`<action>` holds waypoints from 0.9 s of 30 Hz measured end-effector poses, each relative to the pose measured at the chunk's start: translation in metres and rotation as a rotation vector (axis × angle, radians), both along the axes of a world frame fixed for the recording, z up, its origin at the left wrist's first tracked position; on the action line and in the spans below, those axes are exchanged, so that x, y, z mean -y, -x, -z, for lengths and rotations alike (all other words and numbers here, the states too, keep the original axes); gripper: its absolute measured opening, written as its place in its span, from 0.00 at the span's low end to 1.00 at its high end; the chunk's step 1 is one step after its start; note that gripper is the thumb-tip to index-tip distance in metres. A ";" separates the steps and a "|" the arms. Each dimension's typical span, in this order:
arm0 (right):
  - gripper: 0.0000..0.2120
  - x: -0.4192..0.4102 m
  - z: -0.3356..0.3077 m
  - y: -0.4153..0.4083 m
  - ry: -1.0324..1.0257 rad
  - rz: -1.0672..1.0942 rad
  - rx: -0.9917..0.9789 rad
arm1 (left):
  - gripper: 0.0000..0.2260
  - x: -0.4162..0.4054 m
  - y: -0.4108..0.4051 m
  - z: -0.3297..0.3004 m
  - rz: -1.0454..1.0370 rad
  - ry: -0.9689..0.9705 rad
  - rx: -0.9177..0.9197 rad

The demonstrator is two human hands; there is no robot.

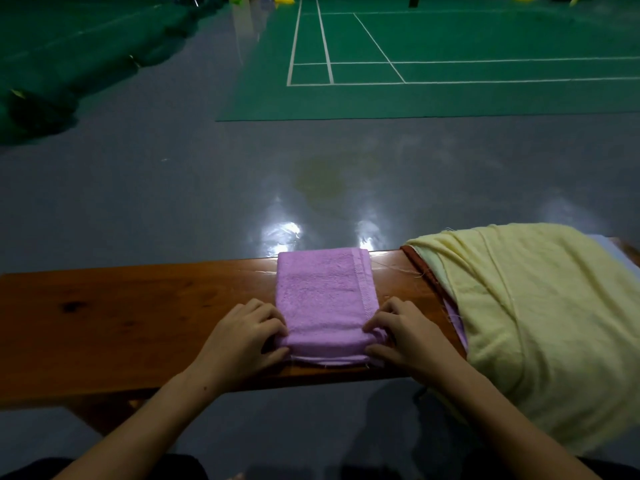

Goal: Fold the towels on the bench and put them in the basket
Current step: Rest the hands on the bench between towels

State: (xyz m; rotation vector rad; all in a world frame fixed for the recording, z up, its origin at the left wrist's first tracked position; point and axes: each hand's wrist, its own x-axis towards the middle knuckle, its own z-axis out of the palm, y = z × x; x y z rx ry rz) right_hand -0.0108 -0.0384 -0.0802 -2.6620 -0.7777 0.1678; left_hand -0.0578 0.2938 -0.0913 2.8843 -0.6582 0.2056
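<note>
Baskets do not show from the head view. Purple towel (325, 299), folded into a narrow rectangle, lies across the wooden worktop (138, 313). Left hand (242, 336) pinches its near left corner, fingers (268, 318) curled on top, thumb at the edge. Right hand (403, 336) pinches the near right corner likewise. Yellow cloth (540, 313) drapes over the worktop's right end, covering other fabric.

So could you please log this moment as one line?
left hand: grips purple towel | right hand: grips it | on bench | basket: unseen
</note>
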 end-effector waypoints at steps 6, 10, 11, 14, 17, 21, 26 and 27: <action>0.14 -0.011 0.005 -0.006 0.021 -0.005 0.154 | 0.09 0.006 -0.009 -0.007 -0.026 0.203 -0.082; 0.12 -0.010 -0.007 -0.008 -0.282 0.048 0.056 | 0.06 0.001 -0.010 -0.022 -0.110 0.625 -0.258; 0.11 -0.010 -0.010 -0.007 -0.345 0.054 0.030 | 0.05 0.001 -0.009 -0.027 -0.135 0.691 -0.282; 0.06 -0.011 -0.018 -0.003 -0.461 0.086 -0.024 | 0.03 0.005 -0.003 -0.042 -0.162 0.835 -0.323; 0.03 -0.011 -0.024 0.000 -0.534 0.112 -0.028 | 0.05 0.009 0.003 -0.051 -0.169 0.891 -0.339; 0.06 -0.010 -0.027 0.003 -0.601 0.121 -0.099 | 0.06 0.011 0.010 -0.061 -0.203 0.985 -0.419; 0.11 -0.009 -0.026 0.005 -0.665 0.198 -0.271 | 0.10 0.006 0.011 -0.063 -0.231 1.054 -0.616; 0.13 -0.009 -0.025 0.004 -0.688 0.238 -0.321 | 0.11 0.005 0.010 -0.063 -0.232 1.069 -0.657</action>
